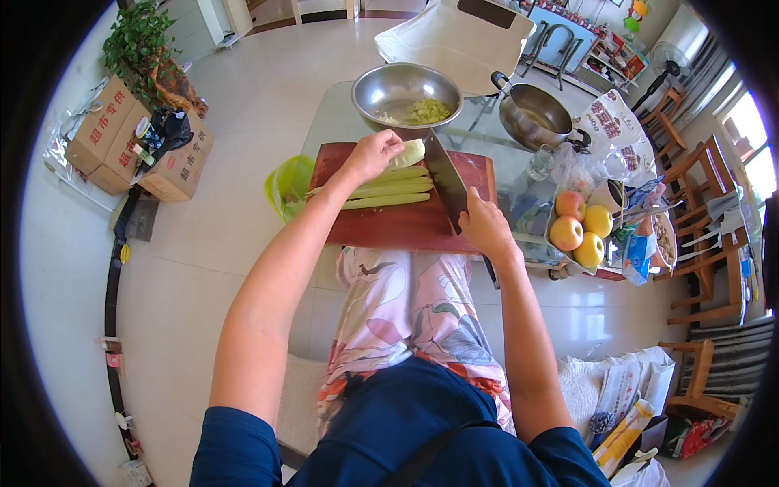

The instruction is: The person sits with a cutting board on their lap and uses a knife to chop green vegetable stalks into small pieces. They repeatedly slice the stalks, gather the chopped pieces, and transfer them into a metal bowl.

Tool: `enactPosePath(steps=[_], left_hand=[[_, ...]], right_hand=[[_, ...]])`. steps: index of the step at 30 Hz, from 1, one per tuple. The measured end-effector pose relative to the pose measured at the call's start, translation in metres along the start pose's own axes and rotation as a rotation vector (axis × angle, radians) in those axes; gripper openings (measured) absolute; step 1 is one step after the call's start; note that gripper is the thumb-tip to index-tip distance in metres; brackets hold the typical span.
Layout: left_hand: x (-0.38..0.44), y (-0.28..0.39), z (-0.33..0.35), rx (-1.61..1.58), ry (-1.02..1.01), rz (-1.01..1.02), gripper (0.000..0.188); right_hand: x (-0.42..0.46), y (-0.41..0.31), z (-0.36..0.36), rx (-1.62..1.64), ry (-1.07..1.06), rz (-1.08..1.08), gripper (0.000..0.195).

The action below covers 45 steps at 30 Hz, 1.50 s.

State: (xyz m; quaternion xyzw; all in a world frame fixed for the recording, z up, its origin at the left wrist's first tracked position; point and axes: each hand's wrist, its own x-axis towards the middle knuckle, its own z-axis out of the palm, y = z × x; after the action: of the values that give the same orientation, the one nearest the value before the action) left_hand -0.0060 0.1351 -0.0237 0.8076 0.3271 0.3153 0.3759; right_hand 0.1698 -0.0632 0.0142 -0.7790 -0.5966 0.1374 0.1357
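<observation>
My left hand (376,153) pinches a thick, pale green vegetable piece (409,153) above the far part of the reddish-brown wooden cutting board (389,232). My right hand (487,224) grips a broad-bladed cleaver (447,182), its far end just right of that piece. I cannot tell whether blade and piece touch. Several long, pale green vegetable strips (392,193) lie side by side on the board, below my left hand. Just beyond the board stands a stainless steel bowl (372,91) holding chopped green pieces (429,112) and some whitish bits.
Under the board is a glass-topped table (331,109). A bright green plastic container (286,182) sits at its left edge. To the right stand a two-handled pan (535,112), a drinking glass (540,163), plastic bags (575,167) and a tray of apples (569,219).
</observation>
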Motion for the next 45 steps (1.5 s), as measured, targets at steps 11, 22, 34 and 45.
enactPosePath(steps=[11,22,34,45], left_hand=[[-0.001,-0.032,0.023,0.377,-0.006,-0.067,0.029],[0.012,-0.023,0.008,0.378,-0.393,-0.163,0.056],[0.002,0.025,-0.011,0.233,-0.391,-0.057,0.024],[-0.006,0.004,-0.005,0.117,-0.252,-0.19,0.027]], right_hand=[[0.003,0.006,0.002,0.032,0.004,-0.02,0.024],[0.003,0.006,0.003,0.02,0.009,0.005,0.023],[0.006,0.009,0.002,0.027,-0.017,0.012,0.023],[0.003,0.005,0.003,0.013,-0.01,0.023,0.025]])
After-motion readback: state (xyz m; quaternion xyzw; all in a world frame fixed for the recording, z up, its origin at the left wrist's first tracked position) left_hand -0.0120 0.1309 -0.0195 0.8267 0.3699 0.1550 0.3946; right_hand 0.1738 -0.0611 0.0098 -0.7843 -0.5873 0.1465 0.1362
